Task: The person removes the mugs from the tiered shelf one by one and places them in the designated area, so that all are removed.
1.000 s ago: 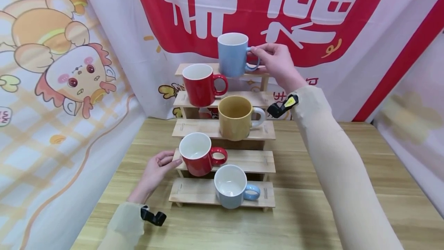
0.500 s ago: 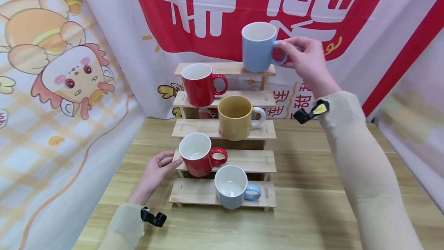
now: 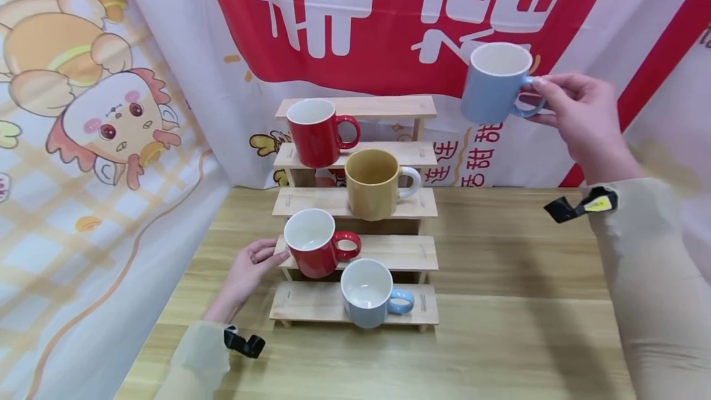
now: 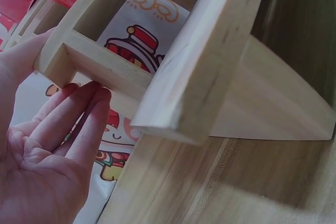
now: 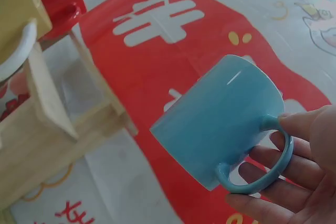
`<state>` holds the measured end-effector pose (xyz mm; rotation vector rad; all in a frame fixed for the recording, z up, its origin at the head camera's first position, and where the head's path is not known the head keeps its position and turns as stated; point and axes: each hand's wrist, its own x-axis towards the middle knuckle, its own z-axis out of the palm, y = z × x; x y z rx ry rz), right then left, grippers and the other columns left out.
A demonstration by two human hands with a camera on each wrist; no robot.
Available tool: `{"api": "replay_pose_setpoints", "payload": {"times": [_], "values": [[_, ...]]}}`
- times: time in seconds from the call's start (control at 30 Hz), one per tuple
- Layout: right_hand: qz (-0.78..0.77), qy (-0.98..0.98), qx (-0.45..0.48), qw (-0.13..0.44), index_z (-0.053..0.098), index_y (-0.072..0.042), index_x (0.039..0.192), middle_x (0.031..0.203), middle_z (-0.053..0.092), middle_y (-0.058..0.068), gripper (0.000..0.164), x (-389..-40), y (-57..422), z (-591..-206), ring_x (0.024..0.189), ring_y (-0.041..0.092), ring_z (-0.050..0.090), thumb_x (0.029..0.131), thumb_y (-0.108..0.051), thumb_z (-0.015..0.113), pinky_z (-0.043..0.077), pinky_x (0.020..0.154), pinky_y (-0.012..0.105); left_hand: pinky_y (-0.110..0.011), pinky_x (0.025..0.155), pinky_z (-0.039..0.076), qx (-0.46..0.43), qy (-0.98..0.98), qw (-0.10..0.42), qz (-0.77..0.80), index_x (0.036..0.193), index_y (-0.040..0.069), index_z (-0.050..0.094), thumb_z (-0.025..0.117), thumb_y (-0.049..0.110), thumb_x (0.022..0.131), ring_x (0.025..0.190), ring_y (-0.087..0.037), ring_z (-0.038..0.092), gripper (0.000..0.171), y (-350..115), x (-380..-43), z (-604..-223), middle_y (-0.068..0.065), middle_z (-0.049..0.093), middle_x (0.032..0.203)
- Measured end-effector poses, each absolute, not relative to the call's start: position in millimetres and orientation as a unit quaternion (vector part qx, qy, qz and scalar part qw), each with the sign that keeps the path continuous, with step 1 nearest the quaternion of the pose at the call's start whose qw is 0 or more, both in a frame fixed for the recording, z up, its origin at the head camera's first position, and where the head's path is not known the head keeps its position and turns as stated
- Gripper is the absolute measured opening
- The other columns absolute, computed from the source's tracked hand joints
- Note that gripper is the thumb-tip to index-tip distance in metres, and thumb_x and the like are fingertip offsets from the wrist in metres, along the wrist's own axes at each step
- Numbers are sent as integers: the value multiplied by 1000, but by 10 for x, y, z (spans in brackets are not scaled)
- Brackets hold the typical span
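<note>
My right hand (image 3: 583,110) pinches the handle of a light blue mug (image 3: 494,88), held in the air to the right of the stepped wooden rack (image 3: 355,107). In the right wrist view the mug (image 5: 226,119) tilts, with my thumb on the handle and other fingers behind it. My left hand (image 3: 250,270) grips the left end of the rack's second step from the bottom. Its thumb lies over the plank's edge and its fingers reach underneath in the left wrist view. Close to that thumb stands a red mug (image 3: 312,252).
Another red mug (image 3: 313,141) stands on the second step from the top, and a yellow mug (image 3: 372,190) with a white handle on the middle step. A white-and-blue mug (image 3: 366,301) sits on the lowest step. Behind hangs a red-and-white printed cloth (image 3: 389,66).
My right hand has carried the light blue mug off the rack's top step and away to the right. The left hand stays on the rack's left end.
</note>
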<state>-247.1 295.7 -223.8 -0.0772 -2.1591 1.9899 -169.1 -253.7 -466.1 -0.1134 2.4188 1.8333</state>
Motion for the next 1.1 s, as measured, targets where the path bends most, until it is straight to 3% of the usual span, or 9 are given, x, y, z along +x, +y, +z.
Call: {"api": "replay_pose_setpoints", "payload": {"times": [0.2,0.57,0.83,1.1], "values": [[607,-789,-52,74,62,-18,140,139,62,3,69,-2404,3083,-2569,123,23,60,83,-56,72,54,79,18,-45,110,40,-47,792,60,606,138,3,54,80,34,91,121,-25,62,62,-2557,-1666,-4660,-13,67,130],[575,-813,-61,71,61,-8,135,135,65,10,61,-2421,3072,-3349,115,19,65,95,-54,62,57,81,23,-25,97,47,-38,788,56,612,136,3,56,80,32,91,115,-19,65,59,-2535,-1700,-4674,-12,68,128],[642,-759,-55,94,62,5,124,108,75,0,48,-2506,2978,-3975,99,11,71,100,-36,66,58,81,28,-28,100,46,-42,787,55,613,137,3,56,80,31,91,116,-20,65,59,-2531,-1698,-4673,-12,68,129],[656,-740,-82,123,64,12,120,107,75,11,43,-2589,2836,-4580,88,7,72,100,-25,68,59,78,31,-26,97,48,-33,787,49,615,134,0,56,80,31,91,111,-17,67,58,-2537,-1708,-4679,-13,70,124]]}}
